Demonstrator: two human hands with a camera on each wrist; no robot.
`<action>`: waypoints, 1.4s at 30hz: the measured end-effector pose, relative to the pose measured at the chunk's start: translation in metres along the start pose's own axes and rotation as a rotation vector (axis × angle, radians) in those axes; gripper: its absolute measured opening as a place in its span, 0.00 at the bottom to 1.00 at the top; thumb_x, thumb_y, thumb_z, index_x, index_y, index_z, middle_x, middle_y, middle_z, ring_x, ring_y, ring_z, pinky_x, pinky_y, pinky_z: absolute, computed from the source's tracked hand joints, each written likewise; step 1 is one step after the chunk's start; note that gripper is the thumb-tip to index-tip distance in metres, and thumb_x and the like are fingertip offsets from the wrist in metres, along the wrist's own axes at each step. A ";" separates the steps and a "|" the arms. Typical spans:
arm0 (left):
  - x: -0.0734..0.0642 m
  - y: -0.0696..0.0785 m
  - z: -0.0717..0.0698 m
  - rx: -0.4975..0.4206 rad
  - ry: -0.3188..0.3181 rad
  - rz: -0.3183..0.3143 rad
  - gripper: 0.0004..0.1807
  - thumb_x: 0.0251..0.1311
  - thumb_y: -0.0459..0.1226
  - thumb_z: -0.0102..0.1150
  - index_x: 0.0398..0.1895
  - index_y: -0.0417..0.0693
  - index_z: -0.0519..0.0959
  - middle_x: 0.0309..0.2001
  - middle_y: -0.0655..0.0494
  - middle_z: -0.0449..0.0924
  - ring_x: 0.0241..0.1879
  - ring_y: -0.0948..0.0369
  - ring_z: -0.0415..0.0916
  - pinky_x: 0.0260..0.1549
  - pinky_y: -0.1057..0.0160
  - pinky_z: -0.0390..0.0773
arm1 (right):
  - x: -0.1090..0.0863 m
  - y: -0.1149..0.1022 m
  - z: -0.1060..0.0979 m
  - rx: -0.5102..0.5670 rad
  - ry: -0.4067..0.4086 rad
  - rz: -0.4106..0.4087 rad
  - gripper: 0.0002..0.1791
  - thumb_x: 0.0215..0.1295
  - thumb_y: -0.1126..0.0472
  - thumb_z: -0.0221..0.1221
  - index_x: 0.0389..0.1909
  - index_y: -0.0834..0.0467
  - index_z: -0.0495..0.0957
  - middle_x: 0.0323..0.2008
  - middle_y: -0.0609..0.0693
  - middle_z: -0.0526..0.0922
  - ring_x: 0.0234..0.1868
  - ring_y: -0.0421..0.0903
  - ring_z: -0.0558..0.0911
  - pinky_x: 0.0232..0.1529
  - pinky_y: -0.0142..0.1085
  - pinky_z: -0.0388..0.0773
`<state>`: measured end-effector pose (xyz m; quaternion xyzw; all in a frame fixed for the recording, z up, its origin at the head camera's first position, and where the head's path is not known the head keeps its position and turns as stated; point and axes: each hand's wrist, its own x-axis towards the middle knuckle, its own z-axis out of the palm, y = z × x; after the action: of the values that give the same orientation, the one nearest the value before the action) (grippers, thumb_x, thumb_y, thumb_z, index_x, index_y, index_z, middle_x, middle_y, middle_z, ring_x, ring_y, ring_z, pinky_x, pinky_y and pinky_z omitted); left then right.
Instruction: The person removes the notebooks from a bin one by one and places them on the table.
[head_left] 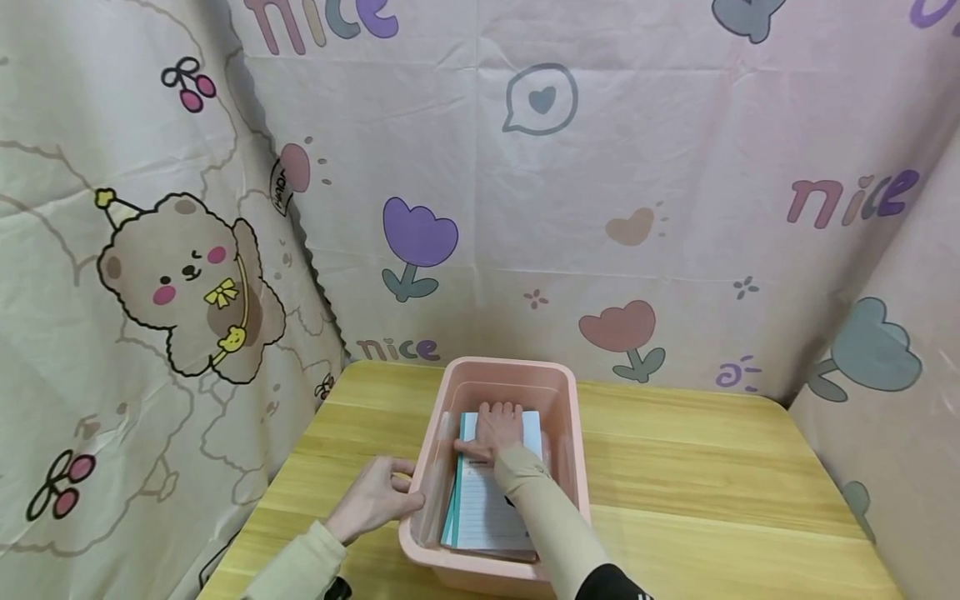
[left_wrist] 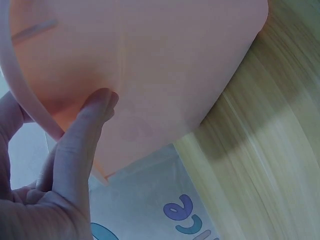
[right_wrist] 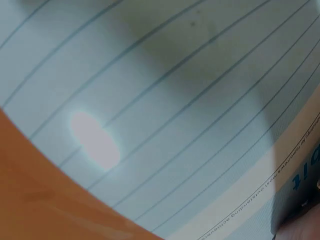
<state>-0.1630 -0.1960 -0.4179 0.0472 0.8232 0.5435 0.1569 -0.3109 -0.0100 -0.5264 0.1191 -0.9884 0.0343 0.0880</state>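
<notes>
Fingers [head_left: 507,414] of the right hand [head_left: 498,432] lie extended on a pale lined notebook [head_left: 483,510], tips reaching its far edge and thumb spread wide toward its left edge. Beneath them, a second teal-edged book [head_left: 449,527] peeks out at the left; both sit inside a pink plastic bin [head_left: 517,363]. Left of those fingers, the left hand [head_left: 377,498] pinches the bin's side rim between thumb and fingers. Below both hands is a wood-grain table [head_left: 720,500]; beyond the fingertips hangs cartoon-printed cloth [head_left: 517,242].
</notes>
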 end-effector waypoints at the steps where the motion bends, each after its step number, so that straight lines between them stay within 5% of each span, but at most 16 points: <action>1: 0.000 0.000 0.000 -0.002 0.000 -0.006 0.29 0.49 0.27 0.58 0.56 0.18 0.72 0.38 0.30 0.86 0.36 0.48 0.89 0.34 0.56 0.90 | 0.000 0.000 -0.001 -0.006 0.001 -0.003 0.44 0.45 0.19 0.60 0.41 0.56 0.74 0.38 0.56 0.82 0.41 0.54 0.77 0.52 0.48 0.74; 11: 0.000 0.001 -0.001 -0.008 -0.009 -0.003 0.29 0.49 0.28 0.57 0.56 0.17 0.71 0.39 0.29 0.86 0.37 0.46 0.89 0.35 0.56 0.90 | 0.007 0.001 -0.021 -0.018 -0.027 -0.032 0.43 0.48 0.20 0.58 0.42 0.56 0.74 0.40 0.56 0.82 0.42 0.54 0.77 0.52 0.48 0.75; 17: 0.000 0.001 -0.001 -0.016 -0.005 -0.020 0.29 0.51 0.28 0.59 0.57 0.18 0.71 0.39 0.30 0.87 0.36 0.47 0.89 0.33 0.56 0.90 | 0.015 0.001 -0.043 -0.015 -0.063 -0.034 0.47 0.49 0.19 0.57 0.51 0.57 0.76 0.50 0.57 0.84 0.50 0.54 0.79 0.59 0.50 0.75; 28: 0.001 -0.001 0.000 -0.030 -0.012 -0.020 0.29 0.52 0.28 0.59 0.57 0.17 0.70 0.39 0.30 0.86 0.34 0.47 0.89 0.31 0.54 0.90 | 0.029 0.004 -0.102 0.018 -0.117 -0.043 0.47 0.52 0.20 0.55 0.54 0.58 0.75 0.52 0.58 0.83 0.51 0.55 0.79 0.60 0.49 0.73; 34: 0.002 0.000 0.000 -0.030 -0.015 -0.016 0.28 0.53 0.28 0.59 0.57 0.17 0.70 0.39 0.30 0.86 0.34 0.47 0.89 0.30 0.54 0.90 | 0.038 0.010 -0.136 -0.006 -0.095 -0.050 0.42 0.54 0.21 0.52 0.46 0.56 0.75 0.42 0.54 0.83 0.45 0.54 0.79 0.53 0.47 0.71; 42: 0.001 0.000 -0.001 -0.017 -0.005 -0.009 0.28 0.52 0.27 0.59 0.56 0.17 0.70 0.36 0.33 0.87 0.33 0.49 0.88 0.30 0.55 0.90 | 0.043 0.020 -0.179 0.013 -0.104 -0.051 0.42 0.56 0.21 0.52 0.45 0.58 0.73 0.42 0.55 0.81 0.45 0.54 0.77 0.54 0.47 0.69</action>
<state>-0.1637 -0.1966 -0.4182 0.0434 0.8185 0.5495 0.1620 -0.3271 0.0155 -0.3439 0.1465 -0.9880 0.0320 0.0367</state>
